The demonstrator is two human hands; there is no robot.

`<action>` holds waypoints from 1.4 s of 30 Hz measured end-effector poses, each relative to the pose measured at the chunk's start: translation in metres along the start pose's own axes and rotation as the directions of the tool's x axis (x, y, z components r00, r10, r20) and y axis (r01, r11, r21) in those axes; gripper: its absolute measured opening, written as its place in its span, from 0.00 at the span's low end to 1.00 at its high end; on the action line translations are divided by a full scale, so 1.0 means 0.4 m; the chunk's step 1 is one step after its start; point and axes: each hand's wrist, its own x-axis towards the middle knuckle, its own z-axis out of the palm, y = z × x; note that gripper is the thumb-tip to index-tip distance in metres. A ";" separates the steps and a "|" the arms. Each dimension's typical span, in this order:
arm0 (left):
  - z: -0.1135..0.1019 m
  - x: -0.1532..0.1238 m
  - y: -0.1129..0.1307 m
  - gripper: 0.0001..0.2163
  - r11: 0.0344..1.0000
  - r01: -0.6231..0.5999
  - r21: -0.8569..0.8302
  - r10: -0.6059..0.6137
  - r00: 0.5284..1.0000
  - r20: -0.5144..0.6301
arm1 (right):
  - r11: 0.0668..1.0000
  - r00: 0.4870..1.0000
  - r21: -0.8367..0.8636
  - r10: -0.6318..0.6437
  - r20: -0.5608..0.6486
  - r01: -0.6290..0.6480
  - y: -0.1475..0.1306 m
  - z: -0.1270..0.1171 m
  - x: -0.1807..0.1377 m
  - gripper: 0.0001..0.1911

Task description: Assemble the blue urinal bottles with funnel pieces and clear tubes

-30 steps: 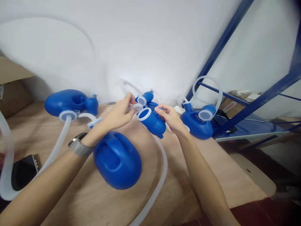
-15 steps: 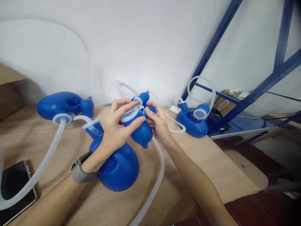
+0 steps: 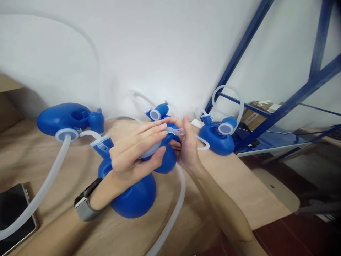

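Observation:
My left hand (image 3: 141, 149) lies over the translucent cap (image 3: 150, 151) of a small blue plastic cup (image 3: 167, 160), its fingers over the top and thumb at the near side. My right hand (image 3: 189, 145) cups the same piece from the right, thumb raised and fingers partly hidden behind it. A clear looped strap (image 3: 176, 131) spans from my left fingertips to my right thumb. Under my left wrist sits a rounded blue plastic bottle (image 3: 135, 197), its angled neck closed by a pale lid (image 3: 99, 141). A translucent hose (image 3: 176, 209) runs down beside it.
More blue bottles with hoses stand around: one at left (image 3: 64, 117), one behind my hands (image 3: 161, 110), one at right (image 3: 217, 140). A phone (image 3: 16, 209) lies on the wooden table (image 3: 226, 192) at lower left. A blue metal shelf frame (image 3: 239, 53) stands at right.
My left hand has flattened across the cap, and the cup has shifted slightly right and down. My right thumb has lifted, and the clear strap now shows between the hands.

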 end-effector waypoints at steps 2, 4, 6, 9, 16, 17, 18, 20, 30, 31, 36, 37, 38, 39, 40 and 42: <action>-0.015 0.014 0.002 0.22 1.000 -0.013 0.006 0.013 0.999 0.044 | 1.000 1.000 0.012 -0.005 0.003 0.005 0.001 0.002 0.004 0.30; -0.035 0.029 -0.004 0.19 0.996 0.082 0.030 -0.084 0.992 0.090 | 0.999 0.999 0.028 -0.019 0.046 0.018 0.008 -0.003 0.009 0.27; -0.058 0.044 -0.013 0.14 0.976 0.207 0.073 -0.216 0.964 0.155 | 0.999 0.994 0.024 -0.038 0.103 0.036 0.020 -0.011 0.013 0.22; -0.088 0.069 -0.022 0.13 0.943 0.306 0.128 -0.331 0.897 0.294 | 0.990 0.983 -0.087 -0.097 0.155 0.111 0.040 -0.017 0.006 0.16; -0.081 0.083 -0.009 0.15 0.877 0.435 0.205 -0.478 0.747 0.462 | 0.895 0.952 -0.335 -0.241 0.189 0.293 0.070 -0.013 -0.014 0.18; -0.076 0.080 -0.009 0.15 0.875 0.441 0.200 -0.483 0.760 0.434 | 0.895 0.951 -0.331 -0.252 0.180 0.300 0.073 -0.014 -0.012 0.18; -0.072 0.077 -0.010 0.14 0.872 0.447 0.201 -0.490 0.773 0.404 | 0.892 0.950 -0.333 -0.259 0.177 0.305 0.075 -0.016 -0.009 0.18; -0.067 0.073 -0.014 0.12 0.872 0.444 0.208 -0.490 0.796 0.355 | 0.880 0.948 -0.358 -0.263 0.179 0.311 0.077 -0.019 -0.007 0.19; -0.073 0.068 -0.017 0.14 0.914 0.366 0.176 -0.406 0.798 0.445 | 0.854 0.938 -0.402 -0.250 0.238 0.330 0.051 -0.029 -0.029 0.18; -0.072 0.067 -0.018 0.13 0.916 0.352 0.190 -0.400 0.801 0.445 | 0.850 0.937 -0.408 -0.249 0.245 0.333 0.052 -0.030 -0.028 0.17; -0.064 0.064 -0.020 0.12 0.920 0.333 0.208 -0.392 0.803 0.449 | 0.799 0.930 -0.478 -0.284 0.234 0.365 0.056 -0.030 -0.021 0.09; -0.062 0.064 -0.017 0.12 0.917 0.340 0.211 -0.399 0.802 0.444 | 0.786 0.927 -0.493 -0.297 0.227 0.373 0.056 -0.029 -0.021 0.08; -0.059 0.063 -0.013 0.11 0.912 0.350 0.212 -0.409 0.802 0.435 | 0.771 0.923 -0.507 -0.316 0.220 0.385 0.054 -0.028 -0.022 0.07; -0.057 0.062 -0.008 0.10 0.908 0.363 0.210 -0.419 0.806 0.418 | 0.754 0.916 -0.521 -0.341 0.211 0.400 0.050 -0.026 -0.024 0.07; -0.054 0.061 -0.001 0.09 0.902 0.380 0.204 -0.431 0.813 0.391 | 0.736 0.907 -0.531 -0.369 0.203 0.419 0.047 -0.024 -0.026 0.06; -0.049 0.060 0.012 0.06 0.891 0.414 0.187 -0.454 0.829 0.326 | 0.707 0.886 -0.542 -0.422 0.193 0.455 0.038 -0.021 -0.032 0.05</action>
